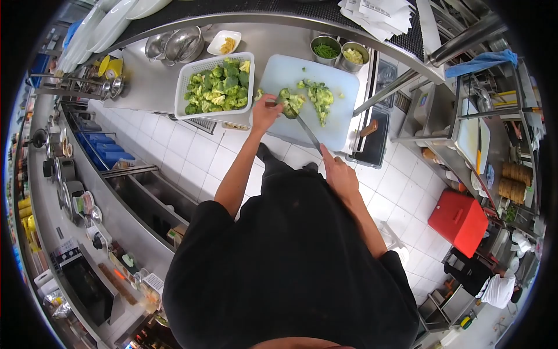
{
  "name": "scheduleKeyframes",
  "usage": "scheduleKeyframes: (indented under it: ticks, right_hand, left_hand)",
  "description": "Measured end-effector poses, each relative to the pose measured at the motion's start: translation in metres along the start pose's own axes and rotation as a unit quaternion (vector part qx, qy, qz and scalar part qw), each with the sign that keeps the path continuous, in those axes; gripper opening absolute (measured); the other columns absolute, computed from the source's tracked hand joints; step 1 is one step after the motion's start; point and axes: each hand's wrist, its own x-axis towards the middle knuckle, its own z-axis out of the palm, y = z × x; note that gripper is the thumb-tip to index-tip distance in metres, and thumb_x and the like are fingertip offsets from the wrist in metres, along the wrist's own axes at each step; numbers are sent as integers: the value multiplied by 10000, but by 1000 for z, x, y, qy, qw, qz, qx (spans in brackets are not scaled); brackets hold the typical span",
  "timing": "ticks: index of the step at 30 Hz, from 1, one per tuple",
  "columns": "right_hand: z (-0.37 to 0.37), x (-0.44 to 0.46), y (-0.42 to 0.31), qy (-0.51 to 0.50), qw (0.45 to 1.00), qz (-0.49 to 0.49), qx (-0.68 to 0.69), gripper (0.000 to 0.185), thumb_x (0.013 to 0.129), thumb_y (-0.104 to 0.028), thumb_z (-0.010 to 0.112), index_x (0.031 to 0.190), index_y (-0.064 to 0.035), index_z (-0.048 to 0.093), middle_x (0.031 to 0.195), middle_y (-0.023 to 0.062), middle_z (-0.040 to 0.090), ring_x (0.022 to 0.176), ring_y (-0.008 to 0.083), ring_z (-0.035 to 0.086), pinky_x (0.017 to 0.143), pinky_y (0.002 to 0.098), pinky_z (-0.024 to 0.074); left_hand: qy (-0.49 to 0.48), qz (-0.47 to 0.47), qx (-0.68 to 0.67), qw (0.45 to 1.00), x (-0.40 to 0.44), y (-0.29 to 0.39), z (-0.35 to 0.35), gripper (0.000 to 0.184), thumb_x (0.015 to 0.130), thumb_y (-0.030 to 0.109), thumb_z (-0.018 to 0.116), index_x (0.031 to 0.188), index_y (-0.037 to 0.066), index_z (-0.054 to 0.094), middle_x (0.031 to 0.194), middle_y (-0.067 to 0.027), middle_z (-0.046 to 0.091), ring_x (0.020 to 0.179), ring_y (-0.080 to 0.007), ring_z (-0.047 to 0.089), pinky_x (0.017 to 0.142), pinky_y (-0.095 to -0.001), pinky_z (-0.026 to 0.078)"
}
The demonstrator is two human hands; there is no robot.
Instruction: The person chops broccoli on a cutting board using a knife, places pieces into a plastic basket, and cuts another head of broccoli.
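A light cutting board [343, 125] lies on the steel counter with broccoli pieces [319, 100] spread on its middle. My left hand [267, 111] is at the board's left edge, its fingers closed against a piece of broccoli [292, 103]. My right hand [340, 173] is wrapped round the handle of a knife [308, 133], whose blade points up and left over the board, its tip near that broccoli. Left of the board stands a white basket [179, 96] full of broccoli florets [218, 87].
Behind the board are metal containers of chopped greens [325, 50] and pale pieces [353, 56]. A white dish [224, 43] and metal bowls [183, 45] stand behind the basket. A steel shelf overhangs the counter. A co-worker [497, 291] is at far right.
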Motion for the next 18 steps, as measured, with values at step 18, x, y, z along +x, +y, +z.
scheduleKeyframes:
  ticks: [18]
  right_hand:
    - [-14, -25, 6, 35, 999, -12, -12, 540, 1008, -127, 527, 1535, -224, 462, 896, 172, 663, 699, 369, 704, 612, 483, 581]
  left_hand:
    - [243, 274, 461, 808, 90, 17, -80, 521, 827, 267, 798, 1316, 162, 649, 1266, -210, 586, 1112, -416, 563, 955, -490, 494]
